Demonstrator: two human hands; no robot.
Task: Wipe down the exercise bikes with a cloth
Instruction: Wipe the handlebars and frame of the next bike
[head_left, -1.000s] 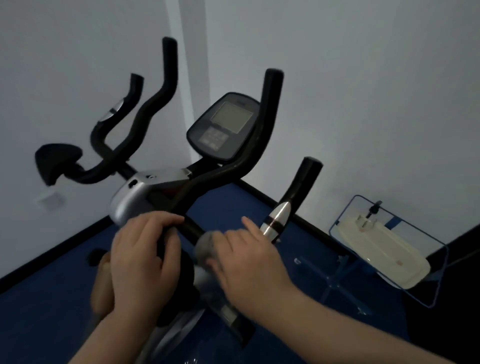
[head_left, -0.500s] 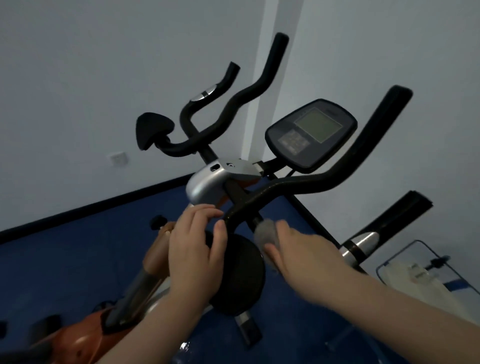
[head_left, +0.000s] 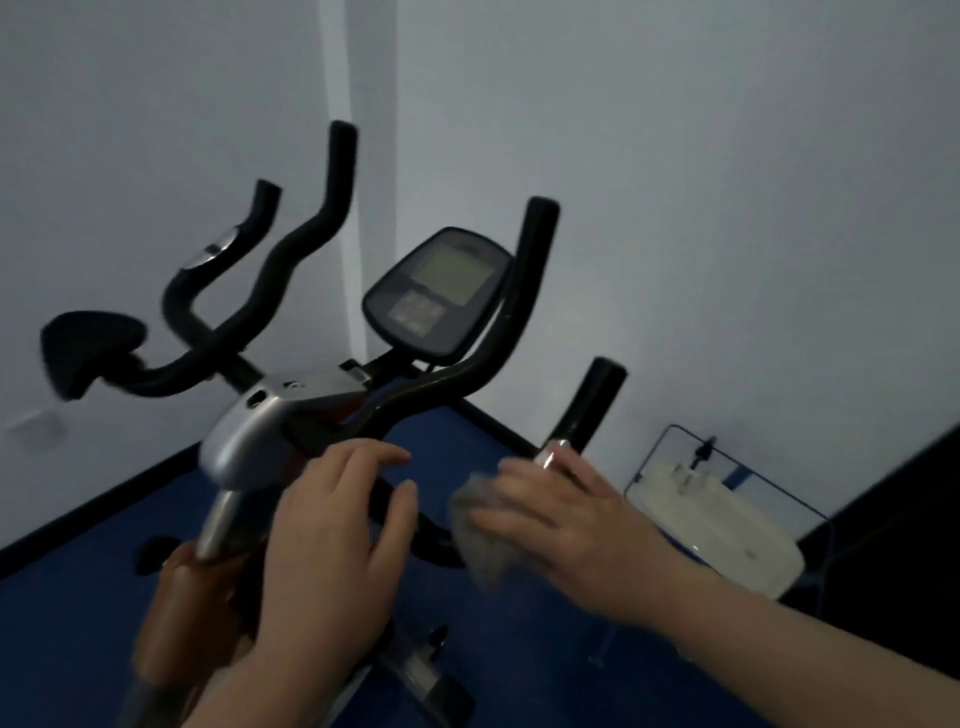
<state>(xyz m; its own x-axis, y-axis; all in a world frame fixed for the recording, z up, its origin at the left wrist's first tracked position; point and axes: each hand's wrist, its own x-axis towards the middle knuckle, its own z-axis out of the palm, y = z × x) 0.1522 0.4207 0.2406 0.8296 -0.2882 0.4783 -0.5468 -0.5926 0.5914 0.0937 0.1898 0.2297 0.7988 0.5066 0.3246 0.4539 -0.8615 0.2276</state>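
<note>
An exercise bike (head_left: 270, 421) with a silver head, black curved handlebars (head_left: 457, 374) and an oval console (head_left: 441, 291) stands in the room's corner. My left hand (head_left: 337, 535) grips the black handlebar stem below the silver head. My right hand (head_left: 561, 514) holds a crumpled grey cloth (head_left: 480, 540) against the lower right handlebar, beside its silver band (head_left: 548, 454). The bike's orange frame (head_left: 176, 613) shows under my left wrist.
White walls meet in a corner behind the bike. The floor (head_left: 67, 623) is blue with a black skirting. A white device in a blue wire frame (head_left: 722, 525) lies on the floor at right, next to a dark panel (head_left: 893, 525).
The view has swung back toward the right, so the bike sits further left in frame. My right hand with the cloth has shifted along the right handlebar. My left hand keeps its grip on the stem.
</note>
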